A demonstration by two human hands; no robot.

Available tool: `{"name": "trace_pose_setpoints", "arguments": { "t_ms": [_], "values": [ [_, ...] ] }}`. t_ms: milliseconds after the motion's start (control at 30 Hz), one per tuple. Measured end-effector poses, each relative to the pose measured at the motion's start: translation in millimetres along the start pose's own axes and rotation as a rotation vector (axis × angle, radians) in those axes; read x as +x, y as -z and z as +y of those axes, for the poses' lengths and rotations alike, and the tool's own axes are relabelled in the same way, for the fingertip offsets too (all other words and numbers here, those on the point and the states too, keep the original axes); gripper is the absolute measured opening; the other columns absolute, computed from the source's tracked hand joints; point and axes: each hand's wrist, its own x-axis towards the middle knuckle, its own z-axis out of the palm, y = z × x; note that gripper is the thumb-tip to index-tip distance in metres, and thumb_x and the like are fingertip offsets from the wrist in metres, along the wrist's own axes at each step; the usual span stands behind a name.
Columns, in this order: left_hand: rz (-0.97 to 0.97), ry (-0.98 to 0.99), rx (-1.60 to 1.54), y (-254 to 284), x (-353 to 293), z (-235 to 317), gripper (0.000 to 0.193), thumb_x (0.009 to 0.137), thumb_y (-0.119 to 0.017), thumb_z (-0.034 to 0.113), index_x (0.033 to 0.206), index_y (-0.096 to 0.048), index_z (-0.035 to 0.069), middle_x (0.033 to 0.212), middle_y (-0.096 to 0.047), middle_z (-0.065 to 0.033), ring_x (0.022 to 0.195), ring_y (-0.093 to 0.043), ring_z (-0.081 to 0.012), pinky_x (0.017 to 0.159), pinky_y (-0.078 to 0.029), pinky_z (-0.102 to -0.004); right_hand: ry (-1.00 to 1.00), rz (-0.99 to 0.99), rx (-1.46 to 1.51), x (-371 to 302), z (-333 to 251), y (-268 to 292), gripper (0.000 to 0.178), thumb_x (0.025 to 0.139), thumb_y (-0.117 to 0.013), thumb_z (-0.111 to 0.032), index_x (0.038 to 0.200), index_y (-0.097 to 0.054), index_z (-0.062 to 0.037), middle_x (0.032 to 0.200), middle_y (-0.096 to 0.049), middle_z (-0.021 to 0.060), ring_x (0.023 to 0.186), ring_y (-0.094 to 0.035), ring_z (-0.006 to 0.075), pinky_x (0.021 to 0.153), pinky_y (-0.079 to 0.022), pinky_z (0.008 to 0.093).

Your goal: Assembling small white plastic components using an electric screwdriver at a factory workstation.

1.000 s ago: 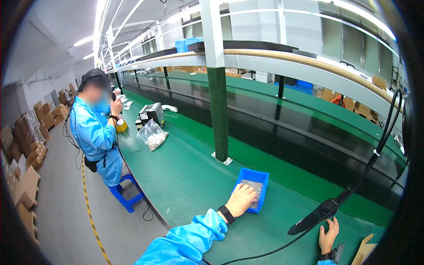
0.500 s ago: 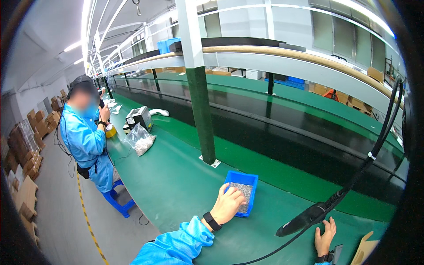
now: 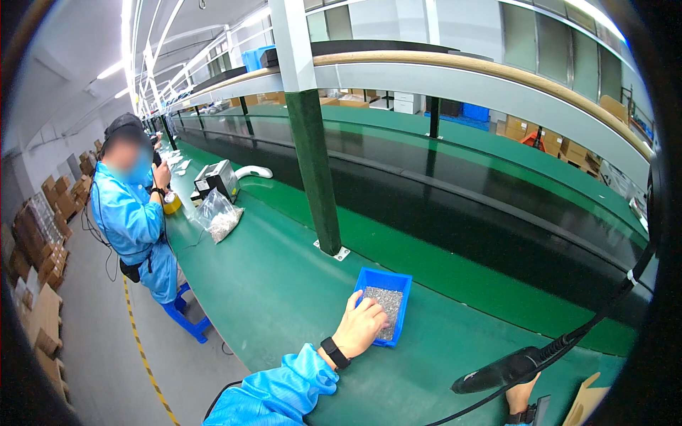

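My left hand [image 3: 359, 328] reaches over the near edge of a small blue bin [image 3: 403, 319] on the green bench. Its fingers are bent down at a heap of small grey metal pieces [image 3: 388, 299] in the bin; one finger stands out near the left rim. What the fingertips pinch, if anything, is too small to make out. At the lower right, my right hand [image 3: 522, 395] lies low over the bench, and its fingers are hidden behind a black hand-held tool [image 3: 497, 370] hanging on a thick cable. Whether it holds anything does not show.
Beside my right wrist lies an open cardboard box [image 3: 587, 399]. A green post [image 3: 317, 177] stands on the bench beyond the bin. Farther left are a clear bag of small pale parts [image 3: 222, 219], a boxy machine [image 3: 217, 179] and a seated co-worker in blue [image 3: 131, 206]. A dark conveyor belt [image 3: 455, 213] runs behind.
My right hand's fingers, visible and spread before, are now behind the black tool. The left hand stays in the bin with its fingers slightly shifted. The whole view has moved slightly.
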Motion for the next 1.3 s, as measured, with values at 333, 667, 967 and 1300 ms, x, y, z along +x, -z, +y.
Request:
{"name": "trace_pose_setpoints", "arguments": {
  "t_ms": [333, 667, 967, 1300],
  "values": [
    [-0.010, -0.006, 0.019, -0.4, -1.2, 2.8, 0.010, 0.070, -0.065, 0.019, 0.072, -0.057, 0.013, 0.078, -0.053, 0.0005, 0.089, -0.050, -0.0181, 0.095, -0.029, -0.0467, 0.131, -0.077, -0.079, 0.4, 15.5, 3.5, 0.041, 0.069, -0.065, -0.012, 0.104, -0.046, -0.0027, 0.095, -0.052, 0.0069, 0.087, -0.051, 0.0232, 0.082, -0.042, 0.0344],
    [-0.097, 0.002, -0.072, -4.7, -4.6, 5.8, 0.010, 0.071, -0.061, 0.016, 0.073, -0.053, 0.011, 0.075, -0.052, -0.0036, 0.078, -0.052, -0.0211, 0.076, -0.039, -0.0341, 0.270, -0.060, -0.409, 4.3, -31.0, 8.5, 0.038, 0.069, -0.061, -0.018, 0.103, -0.054, -0.0022, 0.107, -0.052, 0.0160, 0.103, -0.046, 0.0341, 0.092, -0.032, 0.0414],
    [-0.131, -0.032, -0.052, 0.0, -0.4, 10.4, 0.008, 0.071, -0.051, 0.008, 0.077, -0.055, 0.007, 0.078, -0.054, -0.0056, 0.080, -0.053, -0.0214, 0.075, -0.039, -0.0340, 0.198, -0.122, -0.396, 6.4, -46.1, 10.5, 0.043, 0.073, -0.056, -0.014, 0.113, -0.050, -0.0019, 0.123, -0.044, 0.0176, 0.117, -0.036, 0.0354, 0.099, -0.024, 0.0424],
    [0.041, -0.063, -0.053, -4.8, 0.3, 6.6, 0.009, 0.072, -0.060, 0.015, 0.076, -0.054, 0.010, 0.075, -0.052, -0.0032, 0.081, -0.052, -0.0212, 0.085, -0.038, -0.0367, 0.219, -0.072, -0.449, 5.4, -23.9, 5.2, 0.042, 0.074, -0.060, -0.023, 0.111, -0.053, -0.0039, 0.120, -0.047, 0.0161, 0.116, -0.037, 0.0346, 0.099, -0.024, 0.0423]
  ]
}}
